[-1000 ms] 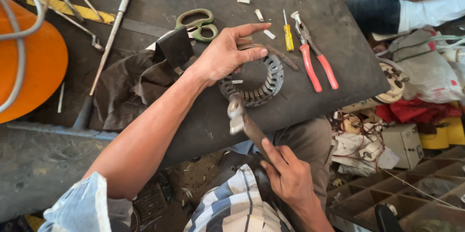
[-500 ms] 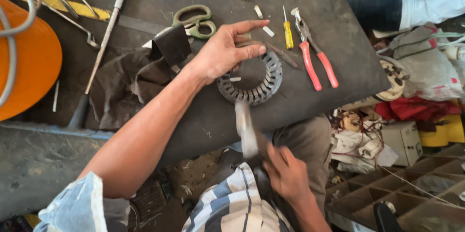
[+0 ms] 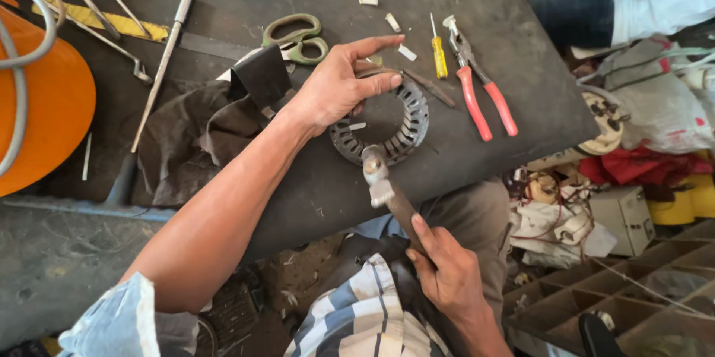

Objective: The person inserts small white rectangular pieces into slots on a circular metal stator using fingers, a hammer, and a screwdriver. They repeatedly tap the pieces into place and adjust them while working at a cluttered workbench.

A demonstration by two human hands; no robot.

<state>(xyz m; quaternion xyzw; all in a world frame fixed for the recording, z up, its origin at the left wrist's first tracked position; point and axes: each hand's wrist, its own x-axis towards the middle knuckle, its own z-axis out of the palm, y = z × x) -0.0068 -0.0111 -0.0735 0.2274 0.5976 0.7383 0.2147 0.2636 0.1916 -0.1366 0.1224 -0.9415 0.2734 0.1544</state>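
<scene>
The left hand (image 3: 339, 89) rests on the far rim of a slotted metal stator ring (image 3: 381, 124), which lies flat on the dark work board (image 3: 313, 185). The thumb and index finger are spread apart and extended; the remaining fingers (image 3: 376, 85) curl down onto the ring's upper edge, steadying it rather than enclosing it. The right hand (image 3: 447, 279) is closed around the wooden handle of a small hammer (image 3: 380, 178); the hammer's metal head sits just at the near rim of the ring, below the left fingers, and whether it touches the ring cannot be determined. Beyond the left fingertips lie a yellow-handled screwdriver (image 3: 438, 55) and red-handled pliers (image 3: 480, 92), side by side and apart from the ring. Behind the left thumb are green-handled scissors (image 3: 296, 38). At the left wrist lies a crumpled dark cloth (image 3: 190, 137) with a folded black sheet (image 3: 261, 77) standing on it. Several short white tube offcuts (image 3: 392, 21) are scattered on the board past the fingertips. An orange disc (image 3: 41, 115) lies well to the left.
</scene>
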